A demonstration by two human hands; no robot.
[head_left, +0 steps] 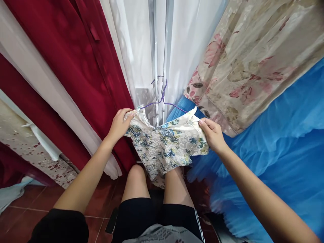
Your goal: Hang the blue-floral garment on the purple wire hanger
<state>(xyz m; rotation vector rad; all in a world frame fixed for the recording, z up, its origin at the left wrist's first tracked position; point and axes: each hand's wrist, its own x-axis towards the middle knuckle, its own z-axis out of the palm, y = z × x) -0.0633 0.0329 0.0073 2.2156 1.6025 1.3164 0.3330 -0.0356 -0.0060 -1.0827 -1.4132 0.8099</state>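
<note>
A white blouse (168,145) with blue, green and yellow flowers hangs on a thin purple hanger (162,98), spread out above my knees. My left hand (120,123) grips its shoulder on the left side, thumb in front and fingers over the edge. On the other side my right hand (212,133) pinches the opposite shoulder between thumb and fingers. The hanger's hook points up and away from me, in front of white cloth. Both ends of the hanger's bar go into the blouse and are hidden.
Dark red drapes (76,50) and pale cloth hang on the left. White fabric (136,44) hangs straight ahead. A beige floral dress (250,74) and blue tulle (268,165) fill the right. A dark phone-like object (111,221) lies on the red tiled floor (97,204).
</note>
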